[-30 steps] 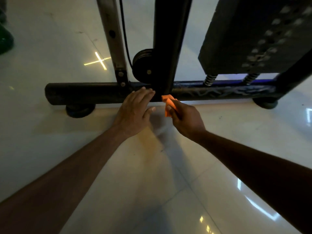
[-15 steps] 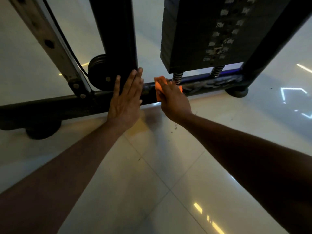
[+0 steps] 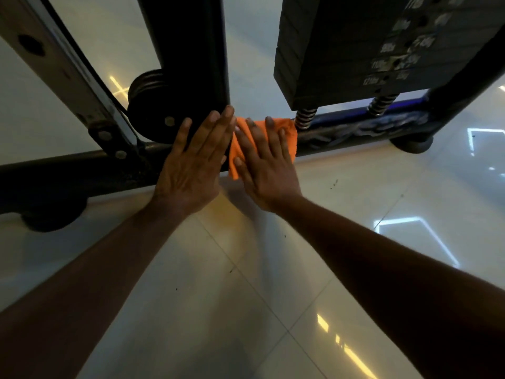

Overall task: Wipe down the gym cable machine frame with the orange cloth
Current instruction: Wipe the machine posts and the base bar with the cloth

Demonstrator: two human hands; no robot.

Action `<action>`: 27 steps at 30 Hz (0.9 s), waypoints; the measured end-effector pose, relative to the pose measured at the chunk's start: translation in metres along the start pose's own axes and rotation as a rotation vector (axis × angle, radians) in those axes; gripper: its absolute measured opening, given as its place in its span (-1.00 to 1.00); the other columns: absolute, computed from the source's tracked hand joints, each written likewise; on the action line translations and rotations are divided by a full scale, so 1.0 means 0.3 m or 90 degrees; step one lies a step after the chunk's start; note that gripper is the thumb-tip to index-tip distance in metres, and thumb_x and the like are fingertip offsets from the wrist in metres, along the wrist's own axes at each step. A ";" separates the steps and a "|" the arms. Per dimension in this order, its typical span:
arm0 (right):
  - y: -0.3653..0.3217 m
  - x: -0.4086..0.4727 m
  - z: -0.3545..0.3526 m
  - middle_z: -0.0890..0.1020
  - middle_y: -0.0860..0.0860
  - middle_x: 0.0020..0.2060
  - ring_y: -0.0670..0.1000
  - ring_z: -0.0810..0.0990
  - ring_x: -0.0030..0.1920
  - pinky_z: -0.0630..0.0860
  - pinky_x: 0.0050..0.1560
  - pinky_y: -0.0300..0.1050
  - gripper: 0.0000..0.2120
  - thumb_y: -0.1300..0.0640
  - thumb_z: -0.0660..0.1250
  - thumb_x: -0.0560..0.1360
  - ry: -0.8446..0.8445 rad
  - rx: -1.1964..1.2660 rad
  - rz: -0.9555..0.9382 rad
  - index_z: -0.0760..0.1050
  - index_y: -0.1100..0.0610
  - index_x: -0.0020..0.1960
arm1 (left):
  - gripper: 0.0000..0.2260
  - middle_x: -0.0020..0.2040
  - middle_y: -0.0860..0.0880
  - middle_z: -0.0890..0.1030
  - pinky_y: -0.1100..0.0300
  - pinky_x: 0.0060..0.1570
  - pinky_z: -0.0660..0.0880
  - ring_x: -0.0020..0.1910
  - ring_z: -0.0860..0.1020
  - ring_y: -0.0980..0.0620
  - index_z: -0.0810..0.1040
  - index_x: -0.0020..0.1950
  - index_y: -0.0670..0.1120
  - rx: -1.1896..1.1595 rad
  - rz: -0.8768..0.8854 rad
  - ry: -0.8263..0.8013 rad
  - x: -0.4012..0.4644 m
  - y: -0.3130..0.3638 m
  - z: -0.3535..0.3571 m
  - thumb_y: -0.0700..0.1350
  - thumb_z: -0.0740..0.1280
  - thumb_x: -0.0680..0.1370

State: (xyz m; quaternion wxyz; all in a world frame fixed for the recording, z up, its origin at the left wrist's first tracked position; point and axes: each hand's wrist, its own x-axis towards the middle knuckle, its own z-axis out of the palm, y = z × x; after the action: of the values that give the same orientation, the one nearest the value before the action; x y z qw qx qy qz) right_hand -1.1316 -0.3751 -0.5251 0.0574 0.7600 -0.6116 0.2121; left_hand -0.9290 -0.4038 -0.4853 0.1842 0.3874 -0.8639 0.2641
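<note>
Progress: well into the wiping, by my read. The orange cloth (image 3: 263, 143) is down on the base bar (image 3: 82, 168) of the frame, so a stroke is in hand, not a reach.
Done: hard to call. The bar to the left of the hands shows no clear sheen or streak to prove it has been cleaned.
Left: the stretch of bar running right under the springs (image 3: 304, 119), the black upright (image 3: 191, 50) and the slanted post (image 3: 54, 64) all look yet to be gone over, as far as one can judge.
Right grip: the right hand (image 3: 266, 170) lies flat, fingers straight and spread, pressing the cloth onto the bar; no pinch, no curl.
Left grip: the left hand (image 3: 191, 162) is flat as well, fingers straight, resting against the foot of the upright and holding nothing.
Cloth and grip: directly under the right fingers, its edges showing beyond the fingertips and toward the left hand, just beside that hand's fingertips.
Nearby: the weight stack (image 3: 355, 50) hangs above and beyond the right hand; the pulley (image 3: 147, 105) sits just past the left fingertips.
</note>
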 end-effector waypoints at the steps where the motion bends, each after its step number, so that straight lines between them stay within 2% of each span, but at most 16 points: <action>1: 0.055 -0.004 -0.009 0.00 0.13 0.77 0.25 -0.14 0.76 -0.11 0.71 0.36 -0.37 -0.18 0.00 0.80 -0.001 -0.015 -0.020 0.02 0.06 0.79 | -0.33 0.76 -0.12 -0.12 -0.17 0.67 -0.22 0.73 -0.16 -0.12 -0.16 0.75 -0.17 0.001 0.001 0.000 -0.001 0.001 0.003 -0.11 0.16 0.76; 3: 0.129 -0.008 -0.026 -0.02 0.12 0.77 0.20 -0.14 0.76 -0.11 0.72 0.33 -0.37 -0.18 0.00 0.80 0.012 -0.026 0.001 -0.01 0.03 0.79 | -0.35 0.75 -0.11 -0.17 -0.17 0.67 -0.24 0.72 -0.20 -0.10 -0.16 0.75 -0.16 0.003 0.002 0.003 -0.004 0.002 0.005 -0.09 0.13 0.77; 6: 0.020 0.012 -0.013 0.06 0.12 0.76 0.22 -0.12 0.76 -0.10 0.71 0.33 -0.40 -0.16 -0.03 0.80 0.040 0.021 0.093 0.08 0.02 0.78 | -0.33 0.75 -0.11 -0.18 -0.17 0.66 -0.26 0.72 -0.22 -0.11 -0.17 0.75 -0.16 0.000 0.013 0.007 -0.004 -0.002 0.004 -0.10 0.15 0.76; 9: -0.032 0.029 -0.005 0.12 0.13 0.75 0.27 -0.09 0.76 -0.10 0.71 0.35 -0.40 -0.13 0.05 0.80 0.029 0.023 0.026 0.13 0.08 0.77 | -0.28 0.74 -0.10 -0.21 -0.17 0.65 -0.31 0.71 -0.28 -0.07 -0.17 0.75 -0.16 -0.010 0.005 0.002 0.005 -0.002 0.008 -0.12 0.21 0.73; 12: 0.130 0.027 -0.063 0.16 0.11 0.75 0.20 -0.01 0.76 -0.10 0.73 0.29 -0.40 -0.16 0.07 0.80 0.003 -0.039 -0.067 0.12 0.03 0.77 | -0.26 0.74 -0.08 -0.24 -0.17 0.65 -0.31 0.71 -0.31 -0.07 -0.18 0.75 -0.16 -0.014 -0.004 0.001 0.001 0.006 0.011 -0.15 0.23 0.72; 14: 0.156 0.032 -0.077 0.13 0.10 0.75 0.16 0.00 0.76 -0.12 0.74 0.22 -0.39 -0.18 0.05 0.80 -0.005 -0.034 -0.013 0.07 -0.01 0.78 | -0.29 0.75 -0.08 -0.21 -0.18 0.66 -0.29 0.71 -0.28 -0.08 -0.18 0.75 -0.14 -0.015 0.005 0.001 -0.003 0.004 0.009 -0.14 0.19 0.75; 17: -0.005 0.056 -0.033 0.17 0.11 0.74 0.24 0.01 0.75 -0.09 0.71 0.30 -0.42 -0.15 0.02 0.79 0.019 -0.007 0.075 0.15 0.00 0.76 | -0.27 0.76 -0.09 -0.17 -0.19 0.65 -0.27 0.72 -0.23 -0.10 -0.18 0.75 -0.14 -0.010 0.005 0.006 0.003 0.003 0.012 -0.14 0.22 0.73; 19: -0.036 0.064 -0.025 0.24 0.11 0.72 0.27 0.03 0.74 -0.09 0.71 0.32 -0.43 -0.15 0.03 0.79 -0.002 0.006 0.041 0.21 0.03 0.74 | -0.26 0.76 -0.08 -0.17 -0.20 0.64 -0.30 0.71 -0.27 -0.08 -0.18 0.76 -0.14 -0.009 -0.003 -0.002 0.009 0.009 0.016 -0.13 0.22 0.72; 22: 0.086 0.063 -0.094 0.19 0.09 0.74 0.20 0.05 0.75 -0.11 0.73 0.23 -0.40 -0.24 -0.03 0.78 -0.055 -0.033 -0.033 0.14 -0.06 0.76 | -0.28 0.76 -0.09 -0.20 -0.21 0.64 -0.31 0.70 -0.32 -0.07 -0.19 0.75 -0.14 -0.001 -0.006 -0.016 0.008 0.015 0.014 -0.11 0.20 0.74; 25: 0.115 0.061 -0.128 0.10 0.08 0.76 0.17 0.01 0.75 -0.06 0.73 0.26 -0.38 -0.29 -0.05 0.77 -0.090 -0.029 0.009 0.09 -0.09 0.77 | -0.31 0.75 -0.10 -0.25 -0.22 0.64 -0.31 0.70 -0.33 -0.09 -0.23 0.75 -0.13 -0.003 -0.004 -0.027 0.007 0.021 0.001 -0.06 0.14 0.77; 27: 0.076 0.055 -0.139 0.18 0.10 0.74 0.18 0.06 0.75 -0.02 0.73 0.28 -0.41 -0.21 0.07 0.78 -0.074 -0.006 0.031 0.15 -0.05 0.76 | -0.30 0.75 -0.11 -0.25 -0.25 0.64 -0.29 0.71 -0.31 -0.13 -0.23 0.75 -0.12 -0.008 -0.010 -0.028 0.009 0.032 -0.016 -0.04 0.15 0.77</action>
State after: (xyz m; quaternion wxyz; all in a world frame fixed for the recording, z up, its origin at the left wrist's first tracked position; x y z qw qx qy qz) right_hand -1.1611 -0.3813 -0.4849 0.0204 0.7554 -0.6335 0.1660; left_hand -0.9375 -0.3971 -0.4833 0.1693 0.3988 -0.8663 0.2487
